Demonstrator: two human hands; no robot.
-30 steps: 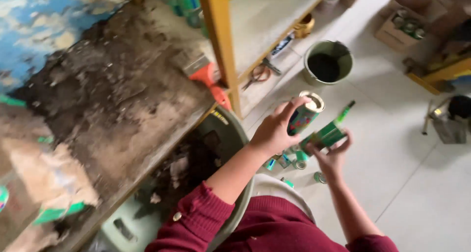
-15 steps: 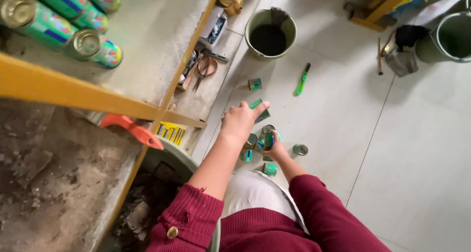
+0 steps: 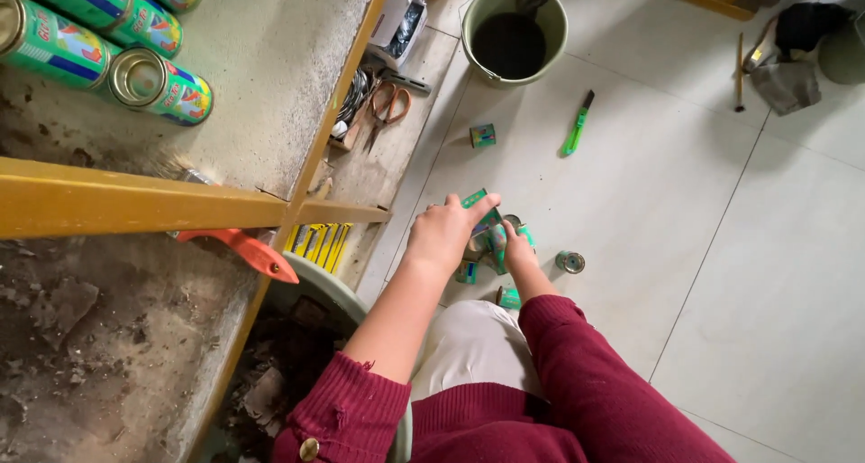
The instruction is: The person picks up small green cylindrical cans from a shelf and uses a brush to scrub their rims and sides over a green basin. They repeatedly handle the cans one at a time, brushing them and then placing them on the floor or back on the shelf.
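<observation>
A person's left hand (image 3: 443,233) holds a green can piece (image 3: 476,199) in its grip; the right hand (image 3: 517,251), at three o'clock, holds another can piece (image 3: 496,239) above the floor pile (image 3: 487,256).

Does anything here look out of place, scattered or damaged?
Yes. Small green cans lie scattered on the tiled floor, some tipped on their sides, around the left hand and right hand. A green utility knife lies loose on the floor near the bucket. Scissors sit on the lower shelf.
</observation>
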